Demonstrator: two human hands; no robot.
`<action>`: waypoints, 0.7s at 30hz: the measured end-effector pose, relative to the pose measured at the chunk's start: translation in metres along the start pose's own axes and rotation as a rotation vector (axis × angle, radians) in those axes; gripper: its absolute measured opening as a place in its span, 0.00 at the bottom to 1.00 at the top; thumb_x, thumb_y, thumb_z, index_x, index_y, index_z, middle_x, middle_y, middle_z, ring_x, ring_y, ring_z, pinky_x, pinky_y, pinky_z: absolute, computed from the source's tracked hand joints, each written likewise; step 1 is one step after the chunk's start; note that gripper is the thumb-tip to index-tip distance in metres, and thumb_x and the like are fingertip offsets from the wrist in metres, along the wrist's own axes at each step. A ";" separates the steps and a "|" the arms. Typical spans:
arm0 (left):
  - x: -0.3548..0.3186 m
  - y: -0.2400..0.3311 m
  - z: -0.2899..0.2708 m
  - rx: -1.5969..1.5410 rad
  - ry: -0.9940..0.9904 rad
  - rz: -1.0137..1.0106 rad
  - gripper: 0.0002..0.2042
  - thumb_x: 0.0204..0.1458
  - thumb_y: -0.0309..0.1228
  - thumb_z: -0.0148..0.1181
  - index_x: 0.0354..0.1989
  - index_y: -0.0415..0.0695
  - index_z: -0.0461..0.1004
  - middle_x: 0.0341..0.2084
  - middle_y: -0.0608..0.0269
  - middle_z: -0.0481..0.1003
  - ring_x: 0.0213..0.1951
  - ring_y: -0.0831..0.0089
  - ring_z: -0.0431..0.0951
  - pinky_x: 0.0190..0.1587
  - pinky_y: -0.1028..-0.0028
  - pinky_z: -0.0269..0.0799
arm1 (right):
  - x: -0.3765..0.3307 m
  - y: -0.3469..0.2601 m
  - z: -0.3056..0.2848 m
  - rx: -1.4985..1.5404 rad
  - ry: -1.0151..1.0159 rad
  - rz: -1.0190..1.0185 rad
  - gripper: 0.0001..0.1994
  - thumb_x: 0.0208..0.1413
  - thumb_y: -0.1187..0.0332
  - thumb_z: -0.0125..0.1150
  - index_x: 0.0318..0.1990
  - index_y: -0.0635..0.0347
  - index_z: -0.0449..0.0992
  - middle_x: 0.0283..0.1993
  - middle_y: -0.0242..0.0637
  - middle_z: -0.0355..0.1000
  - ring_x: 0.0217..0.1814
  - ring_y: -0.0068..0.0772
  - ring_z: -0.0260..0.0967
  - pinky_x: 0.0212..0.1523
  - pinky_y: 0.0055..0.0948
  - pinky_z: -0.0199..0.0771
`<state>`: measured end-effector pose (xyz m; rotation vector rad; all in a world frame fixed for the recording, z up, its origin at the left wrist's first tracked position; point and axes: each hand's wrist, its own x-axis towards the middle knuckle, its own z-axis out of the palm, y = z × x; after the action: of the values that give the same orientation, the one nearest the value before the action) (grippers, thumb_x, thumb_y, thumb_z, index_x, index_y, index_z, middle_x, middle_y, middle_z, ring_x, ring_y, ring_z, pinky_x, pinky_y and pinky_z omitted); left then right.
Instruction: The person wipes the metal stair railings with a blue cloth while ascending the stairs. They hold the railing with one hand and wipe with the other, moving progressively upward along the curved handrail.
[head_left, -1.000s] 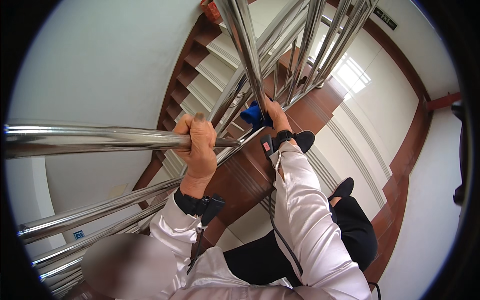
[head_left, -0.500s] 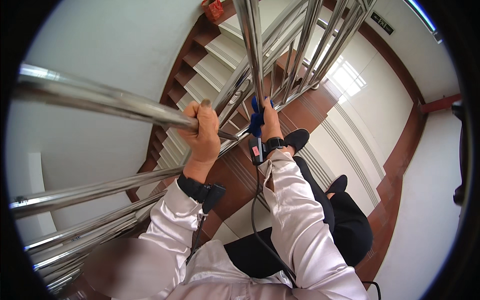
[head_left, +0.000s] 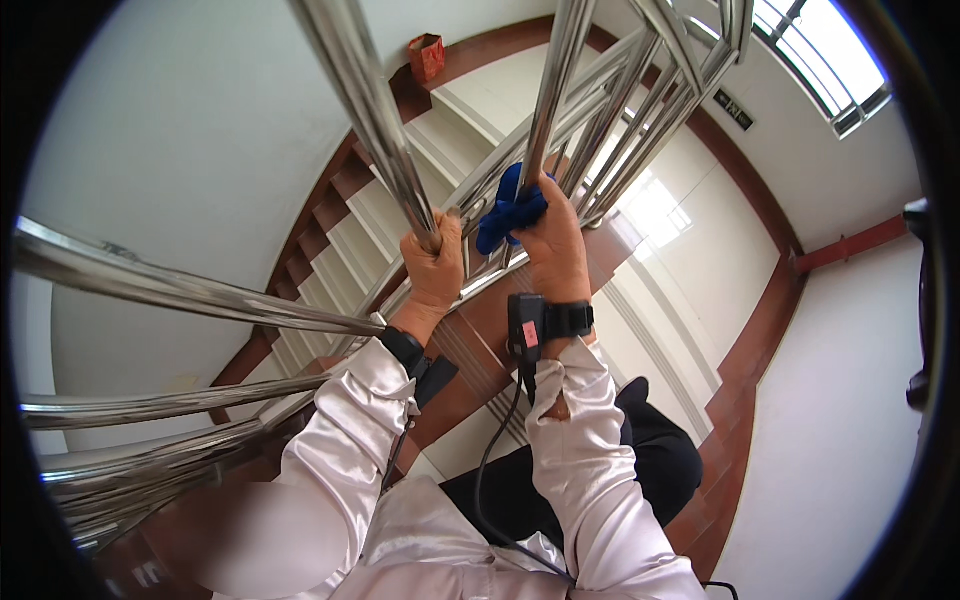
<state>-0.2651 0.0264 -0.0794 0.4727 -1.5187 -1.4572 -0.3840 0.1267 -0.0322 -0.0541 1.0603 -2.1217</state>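
Two hands at work, and you have each on its own post. Your left hand (head_left: 435,265) is clenched around one round, polished steel post (head_left: 372,130); your right hand (head_left: 558,245) clasps one crumpled, deep-blue cloth (head_left: 512,214) against a second shiny steel post (head_left: 556,80), some fingers hidden behind. Count on: two black wrist straps (head_left: 570,319), one red-orange bag (head_left: 427,60) by the far stairs, one barred bright window (head_left: 822,55), one dark rectangular sign (head_left: 733,110).

Edges, then: a narrow gap parts your left hand from the cloth. The thin steel bottom rail (head_left: 495,273) slants past just beneath your hands. Left of your left forearm, more steel rods (head_left: 170,400) bunch up, too tightly packed to count. Right of your right hand it opens wide: cream grooved steps (head_left: 645,330) and a glossy cream landing (head_left: 690,165), bounded by red-brown edging (head_left: 735,435). Your black-trousered knee (head_left: 665,460) fills the room beside your right sleeve.
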 end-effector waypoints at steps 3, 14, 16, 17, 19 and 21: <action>-0.001 0.007 0.003 0.030 -0.011 0.027 0.17 0.61 0.26 0.57 0.20 0.42 0.61 0.14 0.76 0.57 0.21 0.85 0.55 0.21 0.74 0.51 | -0.020 -0.019 0.014 0.037 -0.215 -0.254 0.15 0.61 0.66 0.62 0.54 0.59 0.73 0.42 0.33 0.75 0.44 0.32 0.75 0.45 0.30 0.77; -0.003 0.002 0.003 0.090 -0.020 -0.017 0.20 0.63 0.37 0.59 0.21 0.41 0.65 0.11 0.72 0.61 0.18 0.84 0.57 0.20 0.72 0.52 | -0.024 -0.054 0.059 -1.263 0.205 -0.827 0.31 0.51 0.64 0.73 0.59 0.67 0.66 0.39 0.50 0.78 0.41 0.45 0.80 0.43 0.36 0.80; -0.002 -0.001 0.001 0.095 -0.008 -0.013 0.19 0.63 0.36 0.59 0.21 0.41 0.65 0.11 0.70 0.61 0.17 0.83 0.57 0.20 0.71 0.53 | -0.025 -0.068 0.072 -1.381 0.247 -0.836 0.31 0.49 0.58 0.76 0.56 0.66 0.70 0.36 0.48 0.79 0.39 0.43 0.81 0.41 0.36 0.80; -0.001 -0.005 -0.001 0.132 -0.013 0.043 0.17 0.63 0.36 0.59 0.23 0.40 0.66 0.11 0.67 0.61 0.16 0.80 0.59 0.20 0.69 0.54 | -0.028 -0.077 0.082 -1.451 0.277 -0.870 0.30 0.49 0.57 0.76 0.55 0.66 0.71 0.36 0.47 0.79 0.39 0.44 0.81 0.40 0.36 0.80; -0.001 -0.011 -0.001 0.099 -0.008 0.087 0.17 0.63 0.35 0.59 0.23 0.40 0.67 0.11 0.66 0.62 0.16 0.78 0.59 0.21 0.68 0.54 | -0.036 -0.092 0.101 -1.477 0.322 -1.054 0.26 0.51 0.56 0.75 0.52 0.64 0.74 0.36 0.46 0.80 0.38 0.42 0.81 0.41 0.36 0.80; 0.001 -0.018 -0.001 0.080 -0.002 0.078 0.16 0.63 0.35 0.58 0.24 0.40 0.67 0.12 0.65 0.62 0.17 0.76 0.58 0.22 0.68 0.57 | -0.019 -0.106 0.116 -1.183 0.219 -1.235 0.26 0.54 0.54 0.71 0.50 0.66 0.72 0.34 0.49 0.79 0.35 0.49 0.80 0.38 0.41 0.79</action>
<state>-0.2708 0.0214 -0.0959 0.4548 -1.5849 -1.3412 -0.3945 0.1005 0.1233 -1.3434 2.7522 -2.0088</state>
